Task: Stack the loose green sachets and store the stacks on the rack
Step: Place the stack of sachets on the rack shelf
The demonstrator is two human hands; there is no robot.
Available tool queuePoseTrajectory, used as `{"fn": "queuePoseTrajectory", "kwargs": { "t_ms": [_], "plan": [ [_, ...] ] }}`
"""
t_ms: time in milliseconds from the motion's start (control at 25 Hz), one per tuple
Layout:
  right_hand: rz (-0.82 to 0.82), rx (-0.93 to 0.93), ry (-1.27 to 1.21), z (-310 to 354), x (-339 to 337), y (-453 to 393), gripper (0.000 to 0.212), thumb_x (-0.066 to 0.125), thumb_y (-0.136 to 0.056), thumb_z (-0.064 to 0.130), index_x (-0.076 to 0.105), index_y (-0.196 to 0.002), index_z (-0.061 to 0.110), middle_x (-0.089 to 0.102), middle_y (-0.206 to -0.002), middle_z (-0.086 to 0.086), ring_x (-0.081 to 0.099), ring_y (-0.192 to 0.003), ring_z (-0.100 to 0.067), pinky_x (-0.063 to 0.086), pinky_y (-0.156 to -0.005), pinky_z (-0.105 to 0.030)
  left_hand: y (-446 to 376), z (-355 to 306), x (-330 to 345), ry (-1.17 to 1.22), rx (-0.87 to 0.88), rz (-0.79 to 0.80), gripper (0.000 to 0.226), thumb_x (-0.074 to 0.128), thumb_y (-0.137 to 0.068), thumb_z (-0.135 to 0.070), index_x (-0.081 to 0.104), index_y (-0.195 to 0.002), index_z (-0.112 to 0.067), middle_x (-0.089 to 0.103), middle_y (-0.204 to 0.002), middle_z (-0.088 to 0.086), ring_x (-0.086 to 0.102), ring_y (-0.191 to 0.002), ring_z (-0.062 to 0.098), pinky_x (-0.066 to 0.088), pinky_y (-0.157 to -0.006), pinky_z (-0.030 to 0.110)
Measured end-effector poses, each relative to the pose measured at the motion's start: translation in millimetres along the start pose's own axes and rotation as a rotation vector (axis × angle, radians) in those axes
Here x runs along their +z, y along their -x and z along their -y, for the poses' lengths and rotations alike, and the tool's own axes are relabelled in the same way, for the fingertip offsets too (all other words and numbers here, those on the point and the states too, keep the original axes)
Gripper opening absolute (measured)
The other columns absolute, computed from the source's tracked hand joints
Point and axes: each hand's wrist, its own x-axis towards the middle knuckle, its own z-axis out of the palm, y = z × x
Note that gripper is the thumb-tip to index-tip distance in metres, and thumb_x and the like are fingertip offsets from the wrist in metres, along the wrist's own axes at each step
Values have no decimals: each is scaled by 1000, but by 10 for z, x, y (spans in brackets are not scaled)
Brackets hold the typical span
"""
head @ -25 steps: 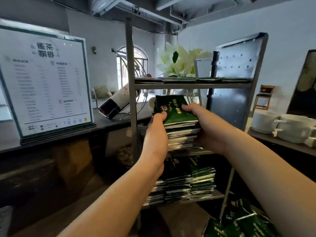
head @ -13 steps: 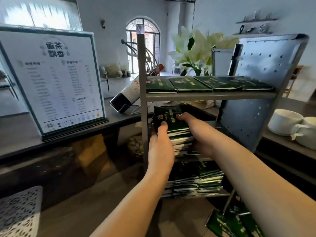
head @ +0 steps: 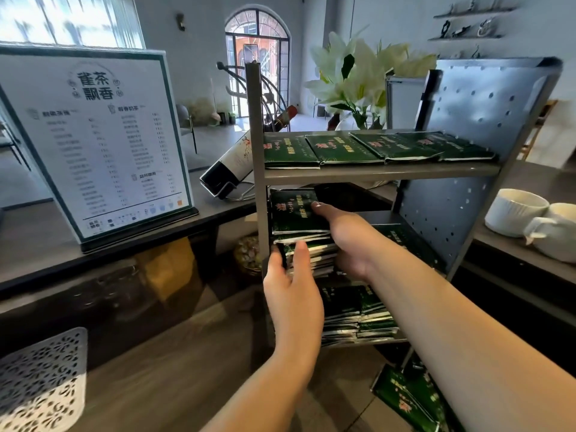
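In the head view, a stack of green sachets [head: 300, 232] sits on the middle shelf of a grey metal rack [head: 377, 174], pushed up against the rack's front left post. The right hand [head: 346, 241] curls round the stack's right side, with its thumb lying on the top sachet; its other fingers are hidden behind the stack. The left hand [head: 291, 294] is at the front left corner of the stack, thumb against the sachet edges and fingers reaching round the left side, but the post and the stack hide the fingertips, so I cannot tell how firmly it grips. More sachets [head: 374, 148] lie flat in an overlapping row on the top shelf, and lower stacks [head: 358, 313] fill the bottom shelf, partly covered by the right forearm. Loose sachets [head: 408, 397] lie below the rack at the lower right, cut off by the frame edge and the arm. A perforated metal panel [head: 480, 169] forms the rack's right side. To the left, a framed menu card [head: 99, 145] stands on the dark desk [head: 37, 244], with a tilted wine bottle [head: 237, 163] in a wire holder beside it. White lilies [head: 358, 76] rise behind the rack, their vase mostly hidden. White cups [head: 536, 219] stand at the right, one cut off by the edge.
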Motion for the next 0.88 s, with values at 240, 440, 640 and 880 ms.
{"fn": "queuePoseTrajectory", "kwargs": {
  "t_ms": [240, 440, 640, 880],
  "plan": [
    [-22, 3, -22, -32, 7, -57, 42, 53, -96, 50, 64, -122, 19, 73, -106, -17, 68, -100, -37, 53, -94, -52, 68, 325, -350, -256, 405, -249, 35, 79, -76, -34, 64, -108, -32, 64, -105, -13, 64, -98, 7, 53, -81, 20],
    [25, 2, -20, -94, 30, -35, 45, 50, -97, 50, 64, -123, 16, 74, -107, -18, 69, -102, -39, 51, -98, -56, -297, 289, -513, -285, 357, -156, 53, 83, -73, -39, 56, -117, -25, 60, -112, -13, 58, -106, 4, 53, -92, 29],
    [44, -19, -21, -130, 66, -9, 45, 48, -98, 50, 65, -120, 14, 75, -105, -18, 70, -101, -39, 51, -97, -59, -374, 293, -530, -262, 392, -118, 38, 80, -80, -29, 58, -112, -27, 66, -107, -8, 65, -102, 10, 57, -89, 38],
    [-51, -173, 138, -176, -18, 175, 68, 49, -86, 74, 47, -142, 35, 55, -142, 3, 49, -131, -23, 36, -112, -47, -189, 418, -609, -213, 464, -188, 36, 77, -77, -39, 55, -97, -20, 56, -88, -4, 57, -80, 11, 49, -70, 20]
  ]
}}
